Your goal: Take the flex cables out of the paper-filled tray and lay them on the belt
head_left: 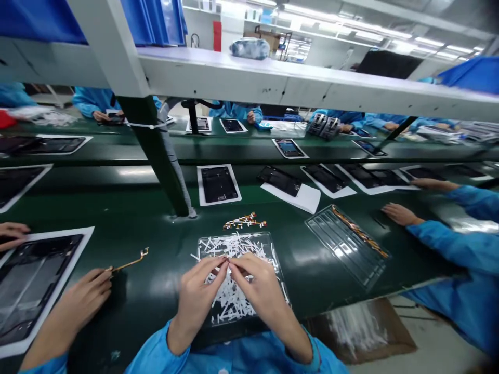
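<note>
- Over clear tray (279, 269), near bench edge: left hand (195, 285), right hand (263, 285) pinched closed; anything held unclear.
- White strips (234, 306) below.
- Green bench (152, 306) either side.
- Flex cables (246, 222) just beyond; co-worker's hand (88, 297) left.

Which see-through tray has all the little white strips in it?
The see-through tray beneath the person's left hand and right hand: its white strips lie jumbled. The other tray, off to the right, has orange strips along one side.
</note>
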